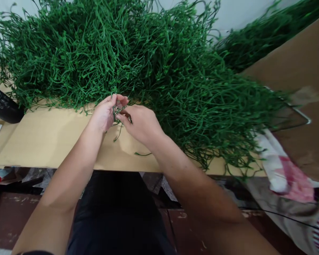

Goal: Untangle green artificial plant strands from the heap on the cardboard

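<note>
Close together over the cardboard-covered table, both my hands work on one thin green artificial plant sprig (115, 114). My left hand (104, 112) is closed around it, palm partly turned up, thumb and fingertips meeting at the top. From the right, my right hand (141, 122) pinches the sprig's thin stems between thumb and fingers. A loose end with small tips dangles below the hands. Right behind them rises a large heap of green artificial plant stems (95, 49), which also spreads to the right of my right hand.
A black bottle (4, 104) lies tilted at the left. Cardboard (55, 138) covers the table up to its front edge. On the right stand a big cardboard box (303, 63), a bent metal wire (299, 115) and a red-and-white cloth (287, 173). More greenery (255, 40) lies behind.
</note>
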A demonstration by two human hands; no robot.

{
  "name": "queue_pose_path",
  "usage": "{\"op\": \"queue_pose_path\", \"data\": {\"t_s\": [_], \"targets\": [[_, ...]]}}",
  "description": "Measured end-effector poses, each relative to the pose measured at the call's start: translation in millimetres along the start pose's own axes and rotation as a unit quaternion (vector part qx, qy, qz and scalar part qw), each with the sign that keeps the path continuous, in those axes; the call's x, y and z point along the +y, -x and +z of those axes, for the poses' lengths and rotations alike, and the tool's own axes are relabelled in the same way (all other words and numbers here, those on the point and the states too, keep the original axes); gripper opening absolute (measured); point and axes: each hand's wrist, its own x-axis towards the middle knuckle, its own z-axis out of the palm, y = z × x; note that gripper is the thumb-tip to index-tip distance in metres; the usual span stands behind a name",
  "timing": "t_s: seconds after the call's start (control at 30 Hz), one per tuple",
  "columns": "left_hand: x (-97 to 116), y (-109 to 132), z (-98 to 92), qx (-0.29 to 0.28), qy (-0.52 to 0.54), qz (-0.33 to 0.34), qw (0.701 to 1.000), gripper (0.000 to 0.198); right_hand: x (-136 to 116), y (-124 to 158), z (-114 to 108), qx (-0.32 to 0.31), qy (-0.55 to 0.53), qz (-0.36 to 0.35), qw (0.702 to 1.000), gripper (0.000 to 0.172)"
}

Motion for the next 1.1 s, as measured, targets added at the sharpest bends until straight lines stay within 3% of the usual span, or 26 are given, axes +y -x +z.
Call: {"op": "queue_pose_path", "data": {"t_s": [0.07, 0.23, 0.47, 0.57, 0.73, 0.87, 0.93, 1.03, 1.1], "targets": [[1.0, 0.2, -0.3, 0.003, 0.003, -0.007, 1.0, 0.02, 1.2, -2.0, 2.6, -0.023, -0.019, 0.002, 1.0, 0.026], [-1.7, -3.2, -1.8, -0.004, 0.003, -0.021, 1.0, 0.021, 8.9, 3.7, 1.0, 0.017, -0.073, -0.019, 0.997, 0.036], [-5.0, -5.6, -5.0, 0.014, -0.013, -0.025, 0.999, 0.026, 5.4, 10.1, -4.4, 0.148, -0.156, -0.056, 0.975, 0.034], [-4.0, -5.0, -3.4, 0.013, -0.017, -0.024, 0.999, 0.025, 0.7, 13.6, -6.0, 0.166, -0.178, -0.091, 0.966, 0.028], [-11.8, -7.8, 0.6, 0.033, -0.045, -0.032, 0.998, 0.031, 0.9, 18.7, 1.9, 0.092, -0.18, -0.165, 0.965, 0.024], [-20.2, -11.1, 4.5, 0.024, -0.089, -0.051, 0.994, 0.034, 3.5, 24.0, 4.3, 0.074, -0.173, -0.145, 0.971, 0.026], [-19.6, -12.6, 5.6, 0.049, -0.088, -0.052, 0.994, 0.032, -5.3, 32.2, 0.3, 0.074, -0.183, -0.151, 0.969, 0.024], [-13.5, -14.2, 3.2, 0.123, -0.056, -0.024, 0.991, 0.03, -32.3, 49.7, -10.4, 0.018, -0.204, -0.266, 0.942, 0.021], [-9.9, -13.9, -0.3, 0.136, -0.032, -0.003, 0.99, 0.028, -47.7, 57.0, -18.2, -0.02, -0.188, -0.341, 0.921, 0.02]]}}
